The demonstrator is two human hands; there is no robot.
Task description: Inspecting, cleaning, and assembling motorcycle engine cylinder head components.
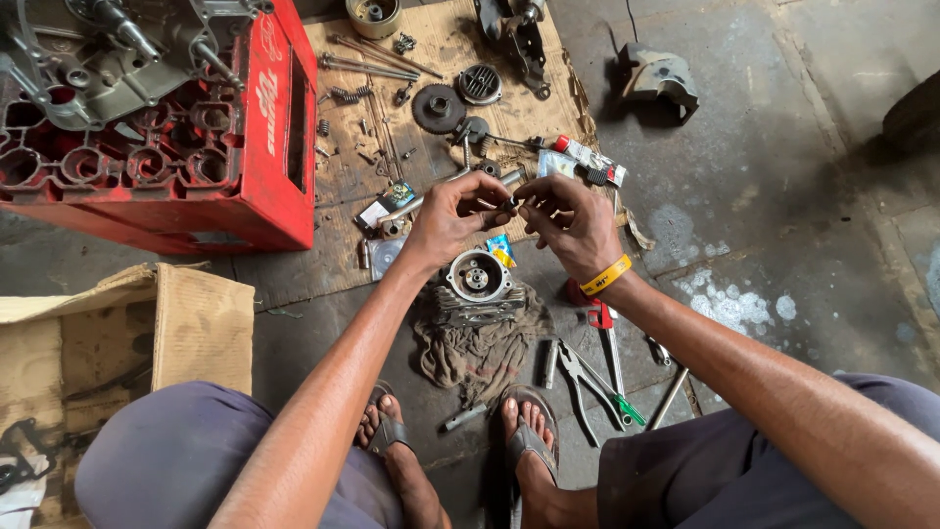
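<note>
A small metal part (513, 203) is being pinched between the fingertips of the left hand (450, 217) and the right hand (573, 227), held in the air just above the cylinder head (477, 279). Thumb and forefinger of each hand are being pressed together on it; the remaining fingers are being kept loosely curled. What kind of part it is cannot be told, as it is too small.

Progress, as judged: disassembly is well advanced. The cylinder head is lying on a rag (480, 343) between the feet, while springs, rods and discs are being kept spread over the cardboard sheet (441, 108). An engine casing (108, 54) is resting on the red crate (196, 147). The part is not yet seated anywhere.

Room: the hands are being hemmed on the left by the crate and a cardboard box (147, 323); pliers (587, 382) and a screwdriver (612, 362) are lying near the right foot. Bare concrete floor (783, 196) is lying open to the right.
</note>
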